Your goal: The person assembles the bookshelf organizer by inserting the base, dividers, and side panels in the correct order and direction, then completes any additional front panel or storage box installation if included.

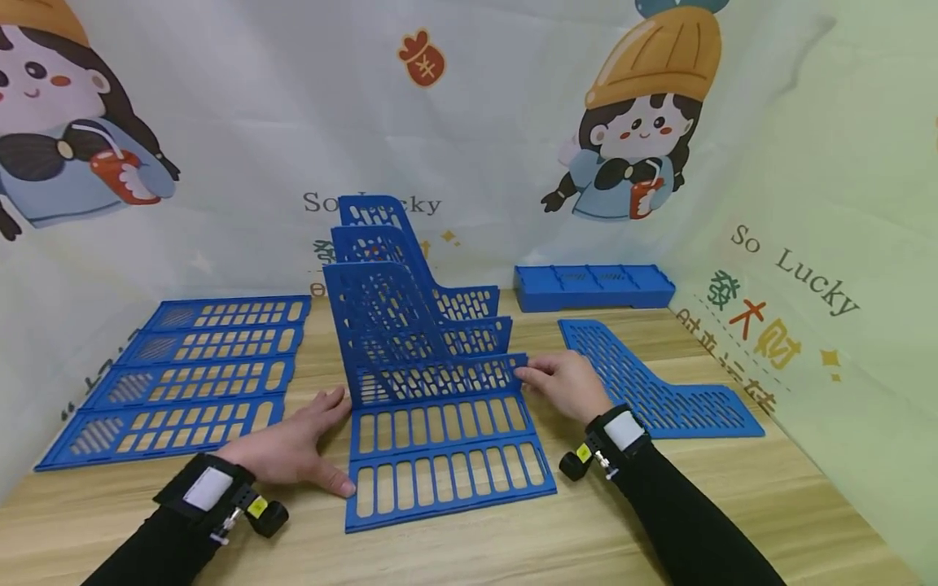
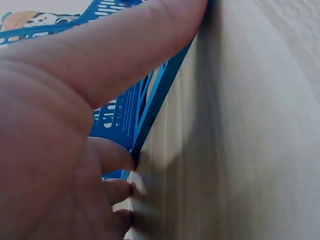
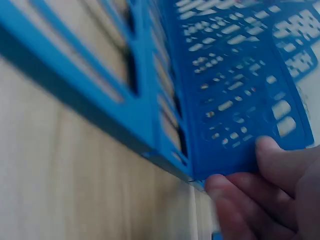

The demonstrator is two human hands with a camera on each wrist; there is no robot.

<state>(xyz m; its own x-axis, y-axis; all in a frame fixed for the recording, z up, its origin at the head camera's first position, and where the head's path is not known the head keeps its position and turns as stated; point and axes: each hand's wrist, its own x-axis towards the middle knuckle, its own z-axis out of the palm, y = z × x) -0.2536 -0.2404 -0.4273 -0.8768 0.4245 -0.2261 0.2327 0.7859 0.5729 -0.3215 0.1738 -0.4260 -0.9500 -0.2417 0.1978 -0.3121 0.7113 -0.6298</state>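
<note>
A blue plastic file rack stands on the table, its upright perforated dividers one behind another on a slatted base. My left hand rests along the base's left edge with fingers spread, thumb on the front left corner and fingertips by the foot of the front divider. In the left wrist view the thumb lies along the base's side edge. My right hand pinches the low right end of the front divider between thumb and fingers, just above the base.
On the left lie several blue slotted panels joined in a sheet. A loose L-shaped divider lies flat at the right, near my right forearm. Behind it a long blue box-like piece sits against the printed cloth backdrop.
</note>
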